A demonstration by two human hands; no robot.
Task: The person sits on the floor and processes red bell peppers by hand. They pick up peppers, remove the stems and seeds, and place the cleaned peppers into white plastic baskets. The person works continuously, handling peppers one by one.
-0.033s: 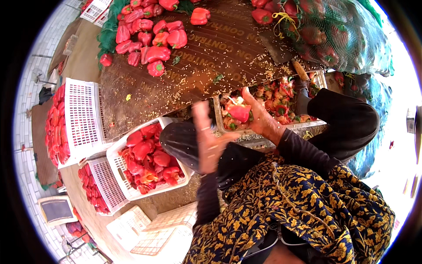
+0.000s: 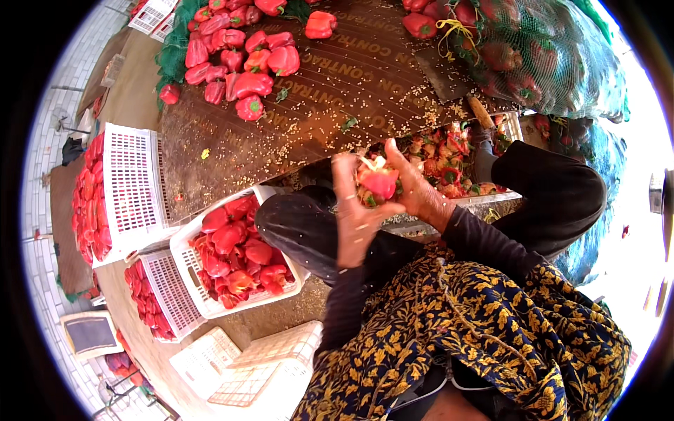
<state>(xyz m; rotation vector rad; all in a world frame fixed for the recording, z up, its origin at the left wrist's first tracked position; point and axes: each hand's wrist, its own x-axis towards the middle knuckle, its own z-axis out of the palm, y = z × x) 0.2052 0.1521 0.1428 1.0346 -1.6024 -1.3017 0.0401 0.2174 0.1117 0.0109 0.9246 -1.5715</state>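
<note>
Over the gap at the board's near edge, my right hand (image 2: 425, 191) holds a red bell pepper (image 2: 379, 184) whose pale, torn inside faces up. My left hand (image 2: 357, 217), slightly smeared by motion, is close to the pepper's left side with thumb and fingers spread apart; contact is unclear. Behind and below the pepper sits a crate of pepper cores and scraps (image 2: 449, 158), partly hidden by my hands. Left of my knee, a white crate (image 2: 188, 277) holds red pepper pieces (image 2: 235, 256).
Whole red peppers (image 2: 242, 67) are heaped on the brown board (image 2: 295, 130), which is strewn with seeds. Green net sacks (image 2: 554, 59) of peppers stand at the far right. More white crates (image 2: 133, 182) are at left, with pale crates (image 2: 260, 365) at lower left.
My left hand has moved right and slightly up, from over my knee to beside the pepper. My right hand has stayed nearly in place, still holding the pepper.
</note>
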